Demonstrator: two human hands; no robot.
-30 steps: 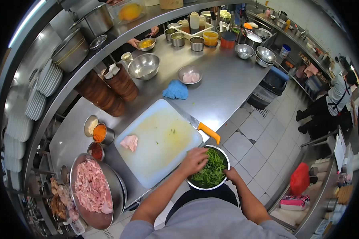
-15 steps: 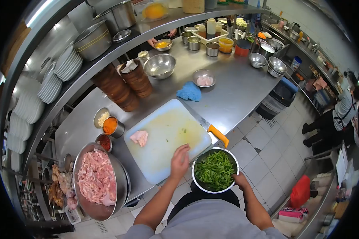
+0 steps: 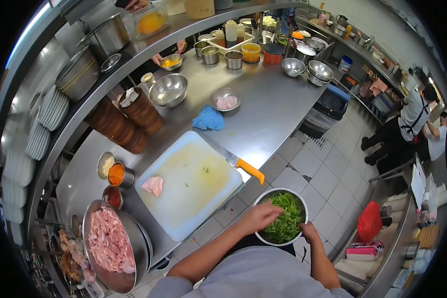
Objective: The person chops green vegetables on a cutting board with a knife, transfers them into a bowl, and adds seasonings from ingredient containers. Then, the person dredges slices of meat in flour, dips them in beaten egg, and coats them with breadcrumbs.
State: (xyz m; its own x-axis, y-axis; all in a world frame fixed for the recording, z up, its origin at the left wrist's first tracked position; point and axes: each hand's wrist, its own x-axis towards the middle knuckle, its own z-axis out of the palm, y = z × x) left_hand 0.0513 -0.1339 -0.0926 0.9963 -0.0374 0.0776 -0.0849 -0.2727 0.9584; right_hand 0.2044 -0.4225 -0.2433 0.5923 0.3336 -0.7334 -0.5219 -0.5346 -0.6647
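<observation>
My right hand (image 3: 310, 232) is closed on the rim of a metal bowl (image 3: 256, 197) full of cut leafy greens (image 3: 285, 218). The bowl is held close to my body, off the table's front edge. Above the greens, my left hand (image 3: 264, 216) reaches in from the left with its fingers loosely stretched; nothing shows in it. On the table lies a white cutting board (image 3: 184, 169) with a pale pink piece of raw meat (image 3: 153, 186) and a few green scraps. An orange-handled knife (image 3: 249, 170) rests along the board's right side, its handle past the table edge.
A large bowl of raw meat (image 3: 109, 241) stands at the left, near small containers of orange (image 3: 116, 174) and red seasoning (image 3: 113, 196). Behind the board are a blue cloth (image 3: 207, 118) and metal bowls. Across the table, another person's hands (image 3: 169, 53) hold a bowl. Co-workers (image 3: 407, 119) stand at right.
My left hand has moved right, from the board's edge to above the greens. The bowl has shifted slightly right in my right hand. The camera view has turned right.
</observation>
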